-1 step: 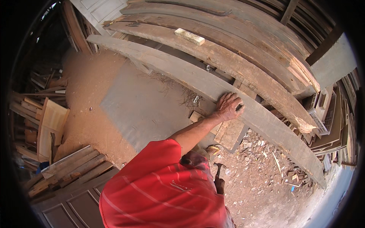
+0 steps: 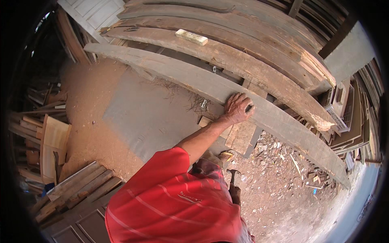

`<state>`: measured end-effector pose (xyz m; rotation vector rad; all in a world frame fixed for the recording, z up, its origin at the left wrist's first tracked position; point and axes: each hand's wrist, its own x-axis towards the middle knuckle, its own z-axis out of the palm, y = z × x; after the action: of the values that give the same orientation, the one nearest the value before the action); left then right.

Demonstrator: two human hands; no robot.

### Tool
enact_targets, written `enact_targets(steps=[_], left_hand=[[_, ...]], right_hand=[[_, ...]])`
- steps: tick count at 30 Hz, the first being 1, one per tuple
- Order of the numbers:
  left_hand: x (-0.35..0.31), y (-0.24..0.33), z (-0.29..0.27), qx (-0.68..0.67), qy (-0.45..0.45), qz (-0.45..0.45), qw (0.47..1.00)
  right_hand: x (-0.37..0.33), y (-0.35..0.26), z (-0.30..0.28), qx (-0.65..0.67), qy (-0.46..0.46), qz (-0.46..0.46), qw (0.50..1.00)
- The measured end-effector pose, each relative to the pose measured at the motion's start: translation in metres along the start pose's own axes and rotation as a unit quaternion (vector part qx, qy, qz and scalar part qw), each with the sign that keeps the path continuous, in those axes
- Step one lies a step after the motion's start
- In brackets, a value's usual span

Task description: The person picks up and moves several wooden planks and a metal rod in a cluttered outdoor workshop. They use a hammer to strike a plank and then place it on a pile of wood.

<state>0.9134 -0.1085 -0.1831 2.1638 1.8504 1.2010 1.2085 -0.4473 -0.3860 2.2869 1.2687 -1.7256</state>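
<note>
My left hand (image 2: 239,108) is closed in a fist and rests on a long grey wooden plank (image 2: 283,118). A dark round gap shows at the side of the curled fingers; what they hold, if anything, is hidden. Low beside my body, my right hand (image 2: 235,197) is partly covered by the red shirt and wraps round the handle of a claw hammer (image 2: 233,174). The hammer's head points up, away from the plank. Under the plank, close to my left hand, lies a short wooden board (image 2: 240,136).
Beyond the plank lies a thick rough beam (image 2: 259,67) bearing a small pale block (image 2: 191,37). More long boards (image 2: 227,30) are stacked behind. Scrap wood (image 2: 54,137) and a panelled brown door (image 2: 89,224) are at left. Rubble (image 2: 279,170) litters the ground at right.
The whole view has shifted slightly, so the planks sit a little further left and higher. My left hand stays on the plank, and the hammer stays in my right hand.
</note>
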Motion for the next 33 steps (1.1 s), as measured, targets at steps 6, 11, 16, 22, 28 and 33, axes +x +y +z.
enact_targets(steps=[6, 11, 16, 22, 28, 33], left_hand=[[-0.003, -0.007, -0.008, 0.048, 0.043, 0.082, 0.995], [-0.003, -0.01, 0.002, 0.124, 0.076, 0.126, 0.981], [0.003, -0.017, 0.007, 0.109, 0.024, 0.097, 0.989], [0.0, -0.025, 0.005, 0.124, 0.016, 0.085, 0.989], [0.004, -0.013, 0.009, 0.106, 0.018, 0.061, 0.992], [0.013, 0.036, 0.03, -0.021, 0.035, -0.007, 0.999]], right_hand=[[-0.051, 0.033, 0.001, 0.202, 0.111, 0.064, 0.971], [-0.124, 0.001, -0.036, 0.358, 0.233, 0.086, 0.9], [-0.156, -0.031, -0.084, 0.412, 0.397, -0.037, 0.82], [-0.138, -0.054, -0.154, 0.411, 0.418, -0.09, 0.805], [-0.123, -0.055, -0.228, 0.331, 0.374, -0.102, 0.86], [-0.09, -0.05, -0.287, 0.319, 0.368, -0.208, 0.848]])
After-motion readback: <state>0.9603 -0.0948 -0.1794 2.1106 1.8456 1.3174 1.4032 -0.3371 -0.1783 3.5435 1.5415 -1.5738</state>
